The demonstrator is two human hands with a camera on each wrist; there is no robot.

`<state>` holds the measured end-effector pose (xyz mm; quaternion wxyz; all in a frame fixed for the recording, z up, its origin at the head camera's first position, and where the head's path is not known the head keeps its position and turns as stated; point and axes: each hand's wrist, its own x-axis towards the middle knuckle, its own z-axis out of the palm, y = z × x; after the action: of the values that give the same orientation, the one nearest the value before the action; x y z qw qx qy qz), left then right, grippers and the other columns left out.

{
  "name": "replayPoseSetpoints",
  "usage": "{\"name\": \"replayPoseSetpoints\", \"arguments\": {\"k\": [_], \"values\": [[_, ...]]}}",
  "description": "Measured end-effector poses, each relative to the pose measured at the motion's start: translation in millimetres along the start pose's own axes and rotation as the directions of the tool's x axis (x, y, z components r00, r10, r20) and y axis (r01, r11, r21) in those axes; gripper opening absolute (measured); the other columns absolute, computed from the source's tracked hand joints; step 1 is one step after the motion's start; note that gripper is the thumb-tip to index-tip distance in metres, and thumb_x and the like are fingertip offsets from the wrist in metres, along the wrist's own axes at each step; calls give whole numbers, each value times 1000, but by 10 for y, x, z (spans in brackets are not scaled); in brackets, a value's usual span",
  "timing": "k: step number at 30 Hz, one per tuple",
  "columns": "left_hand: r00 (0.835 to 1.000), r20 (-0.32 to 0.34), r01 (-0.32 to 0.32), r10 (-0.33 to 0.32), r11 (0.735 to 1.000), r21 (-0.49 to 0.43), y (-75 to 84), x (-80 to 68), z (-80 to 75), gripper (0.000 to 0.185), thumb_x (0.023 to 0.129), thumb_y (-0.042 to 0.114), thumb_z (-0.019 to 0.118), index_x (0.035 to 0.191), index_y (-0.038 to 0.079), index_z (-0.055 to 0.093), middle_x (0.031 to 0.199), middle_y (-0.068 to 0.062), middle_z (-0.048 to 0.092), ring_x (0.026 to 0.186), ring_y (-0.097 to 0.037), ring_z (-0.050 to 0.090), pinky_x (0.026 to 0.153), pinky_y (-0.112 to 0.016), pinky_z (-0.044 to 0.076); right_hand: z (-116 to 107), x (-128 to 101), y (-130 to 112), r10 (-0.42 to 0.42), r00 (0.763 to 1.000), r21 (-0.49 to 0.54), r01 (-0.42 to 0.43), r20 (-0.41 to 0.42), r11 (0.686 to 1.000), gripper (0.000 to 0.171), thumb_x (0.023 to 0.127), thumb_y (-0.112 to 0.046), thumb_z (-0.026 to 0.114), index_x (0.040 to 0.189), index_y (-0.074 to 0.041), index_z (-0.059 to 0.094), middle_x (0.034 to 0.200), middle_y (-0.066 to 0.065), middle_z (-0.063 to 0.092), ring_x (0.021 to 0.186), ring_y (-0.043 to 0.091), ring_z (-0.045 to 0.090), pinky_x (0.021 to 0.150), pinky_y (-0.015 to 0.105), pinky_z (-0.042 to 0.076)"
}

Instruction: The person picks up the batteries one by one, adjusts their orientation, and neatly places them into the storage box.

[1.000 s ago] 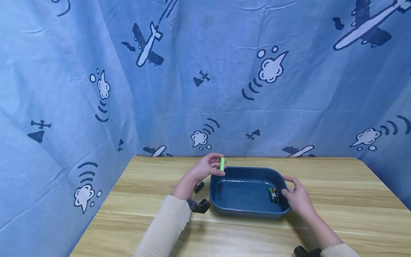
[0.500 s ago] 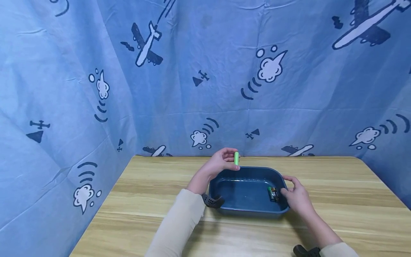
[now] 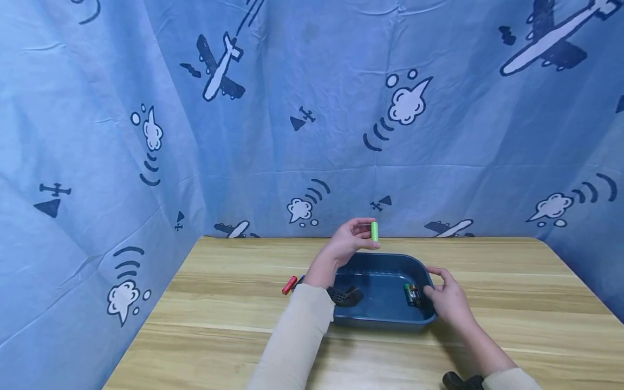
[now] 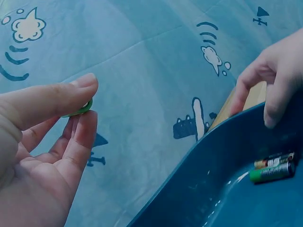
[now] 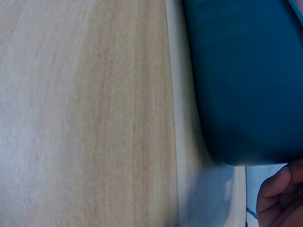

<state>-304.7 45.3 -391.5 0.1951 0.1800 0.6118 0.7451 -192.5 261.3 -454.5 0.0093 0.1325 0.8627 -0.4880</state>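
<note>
One green battery held above the tray; two more lie inside it.

Your left hand (image 3: pixel 347 244) pinches one green battery (image 3: pixel 374 231) upright between thumb and fingertips, above the far rim of the single blue tray (image 3: pixel 380 322). Your right hand (image 3: pixel 447 300) grips the tray's right rim, fingers curled over it. Two batteries (image 3: pixel 413 294) lie side by side on the tray floor near that hand. Two more, red (image 3: pixel 289 285) and dark, lie on the wooden table (image 3: pixel 219 303) left of the tray.

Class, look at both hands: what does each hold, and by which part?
The left hand pinches a green battery by its two ends, between thumb and fingers. The right hand grips the blue tray by its right rim.
</note>
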Motion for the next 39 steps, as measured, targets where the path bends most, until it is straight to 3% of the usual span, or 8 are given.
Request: {"name": "replayPoseSetpoints", "arguments": {"k": [11,21,32,39], "values": [[998,38,46,-45,998,-37,-181,97,220,52,77,-17,64,123,6,55,111,-4,58,96,-15,57,87,-34,48,14,-10,0,-7,1000,-3,7,-15,1000,50,92,-5,45,140,-3,30,79,13,63,55,20,52,46,30,41],[991,58,111,-117,989,94,-425,156,314,52,75,-9,70,122,9,58,107,3,62,100,-13,58,91,-34,45,15,-2,8,-5,1000,3,5,-3,1000,51,92,-6,45,140,-2,29,78,14,63,53,21,51,46,30,42],[982,113,129,-152,974,186,-555,134,413,50,75,-10,70,120,6,60,101,0,65,91,-12,62,86,-30,48,2,-5,-18,-1,1000,8,1,-5,1000,51,92,-7,46,140,-3,29,77,14,62,55,22,53,47,31,43],[967,118,193,-225,953,232,-622,111,403,46,74,-9,72,115,9,64,97,1,64,89,-13,62,83,-30,49,1,-12,-8,3,1000,31,-3,-10,1000,50,92,-6,46,140,-3,30,81,17,63,52,22,52,44,31,42]]}}
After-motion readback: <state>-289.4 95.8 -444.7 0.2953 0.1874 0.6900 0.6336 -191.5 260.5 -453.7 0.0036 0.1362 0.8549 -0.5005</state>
